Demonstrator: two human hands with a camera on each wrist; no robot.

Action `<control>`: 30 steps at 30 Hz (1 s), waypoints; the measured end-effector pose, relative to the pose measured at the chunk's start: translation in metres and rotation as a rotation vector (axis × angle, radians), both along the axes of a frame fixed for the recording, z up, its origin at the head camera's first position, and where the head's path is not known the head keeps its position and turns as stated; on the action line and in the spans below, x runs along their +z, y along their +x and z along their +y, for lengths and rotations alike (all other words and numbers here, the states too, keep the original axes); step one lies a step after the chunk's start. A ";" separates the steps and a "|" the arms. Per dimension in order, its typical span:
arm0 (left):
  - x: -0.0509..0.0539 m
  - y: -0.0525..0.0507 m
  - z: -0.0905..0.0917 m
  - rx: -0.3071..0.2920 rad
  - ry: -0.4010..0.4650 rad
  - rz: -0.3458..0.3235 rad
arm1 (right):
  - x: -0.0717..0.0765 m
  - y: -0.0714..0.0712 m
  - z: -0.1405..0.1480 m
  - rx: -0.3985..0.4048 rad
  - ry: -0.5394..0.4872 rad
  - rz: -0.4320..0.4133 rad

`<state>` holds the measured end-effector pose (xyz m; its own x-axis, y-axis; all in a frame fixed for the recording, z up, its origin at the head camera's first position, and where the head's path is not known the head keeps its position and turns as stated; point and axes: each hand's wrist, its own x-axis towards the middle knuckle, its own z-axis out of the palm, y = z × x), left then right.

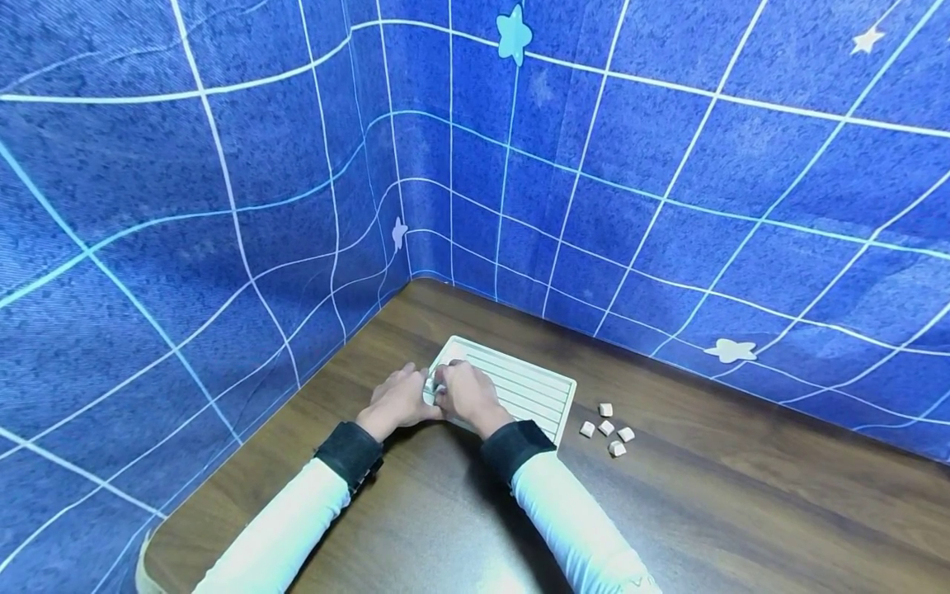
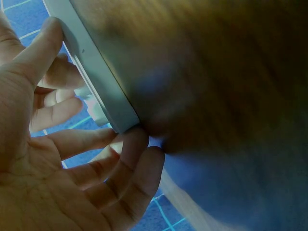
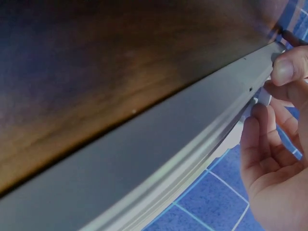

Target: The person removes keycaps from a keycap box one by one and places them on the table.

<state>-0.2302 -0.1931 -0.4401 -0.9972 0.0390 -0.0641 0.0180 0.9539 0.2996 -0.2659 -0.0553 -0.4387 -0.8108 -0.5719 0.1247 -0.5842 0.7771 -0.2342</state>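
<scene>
A white ribbed tray (image 1: 519,388) lies on the table. At its left end my left hand (image 1: 401,400) holds the edge; in the left wrist view the fingers of the left hand (image 2: 91,183) curl against the corner of the tray (image 2: 96,62), with the thumb on its side. My right hand (image 1: 471,396) is over the tray's left part, close beside the left. The right wrist view has the right hand (image 3: 279,178) with bent fingers pinching a small white piece (image 3: 264,96) by the tray's side (image 3: 144,139). Fingers partly hide this piece.
Several small whitish blocks (image 1: 606,428) lie loose on the wooden table (image 1: 712,487), right of the tray. A blue curtain (image 1: 668,165) with white lines and stars stands behind the table and along its left side.
</scene>
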 end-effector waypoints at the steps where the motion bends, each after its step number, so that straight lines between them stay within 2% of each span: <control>1: 0.000 0.000 0.000 -0.001 0.000 -0.004 | 0.000 0.000 0.001 0.000 -0.011 -0.008; 10: 0.000 0.000 0.000 0.003 0.023 -0.016 | 0.007 0.002 0.014 0.035 -0.096 -0.066; 16: -0.002 0.001 -0.003 -0.004 0.025 -0.002 | 0.014 0.005 0.031 0.126 -0.168 -0.001; 20: -0.003 0.000 -0.004 -0.007 0.025 -0.029 | 0.019 0.008 0.053 0.159 -0.201 0.025; 27: -0.001 -0.001 -0.002 -0.011 0.022 -0.044 | 0.019 0.011 0.099 0.129 -0.255 0.074; 30: 0.000 0.000 -0.003 -0.017 0.018 -0.041 | 0.017 0.011 0.115 0.099 -0.252 0.070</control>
